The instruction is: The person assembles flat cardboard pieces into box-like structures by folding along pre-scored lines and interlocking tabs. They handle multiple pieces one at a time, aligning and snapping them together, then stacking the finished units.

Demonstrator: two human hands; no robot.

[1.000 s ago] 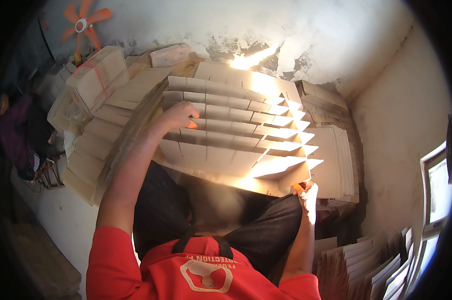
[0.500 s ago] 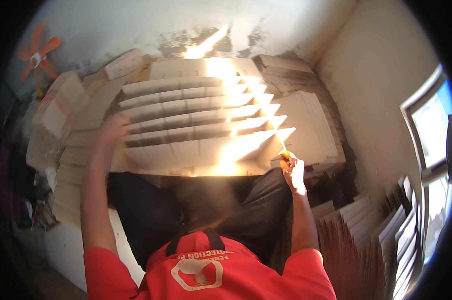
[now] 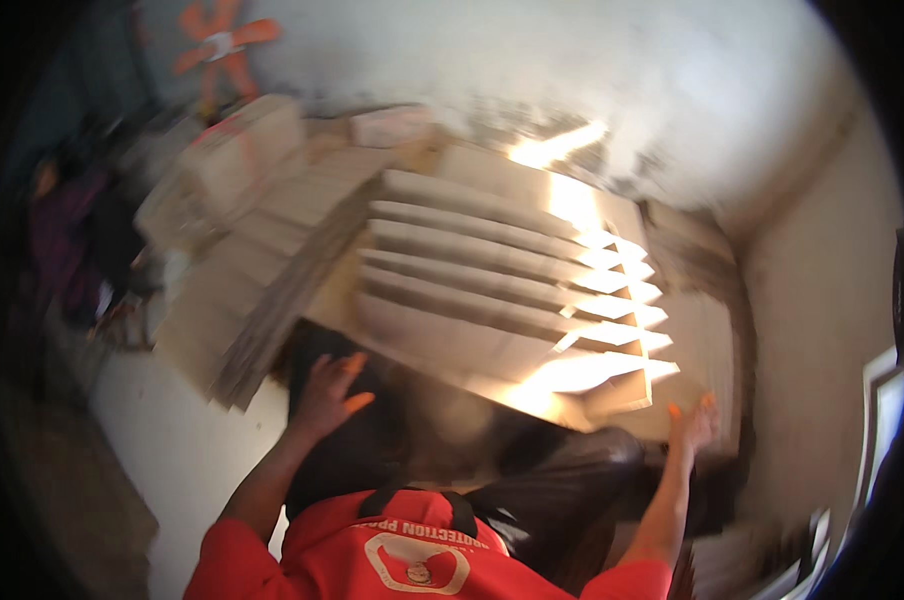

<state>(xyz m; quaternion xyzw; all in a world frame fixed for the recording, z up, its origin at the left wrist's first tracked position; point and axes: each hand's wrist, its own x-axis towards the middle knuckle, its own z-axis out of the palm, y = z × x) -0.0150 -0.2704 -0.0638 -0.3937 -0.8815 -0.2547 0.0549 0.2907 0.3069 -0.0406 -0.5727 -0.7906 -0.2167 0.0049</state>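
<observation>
Several long cardboard strips (image 3: 462, 290) stand on edge in a slanted row in front of me, one behind another. Across their right ends runs a narrow cardboard crosspiece (image 3: 632, 312), brightly lit by the sun. My left hand (image 3: 327, 398), with orange covers on some fingers, hovers over my left thigh; its fingers are spread and hold nothing. Off the near right corner of the strips is my right hand (image 3: 698, 425), also orange at the fingertips. Though blurred, its fingers look apart, and no object shows in them.
Stacks of flat cardboard (image 3: 267, 270) lie to the left, and another cardboard stack (image 3: 702, 345) to the right. An orange fan (image 3: 222, 45) stands at the far left by the wall. More upright cardboard pieces (image 3: 752, 555) are at the lower right, near a window (image 3: 877, 420).
The view has swung left, so the cardboard appears farther right and tilted. My left hand has come back from the strips' left ends. My right hand has let go of the crosspiece's near end.
</observation>
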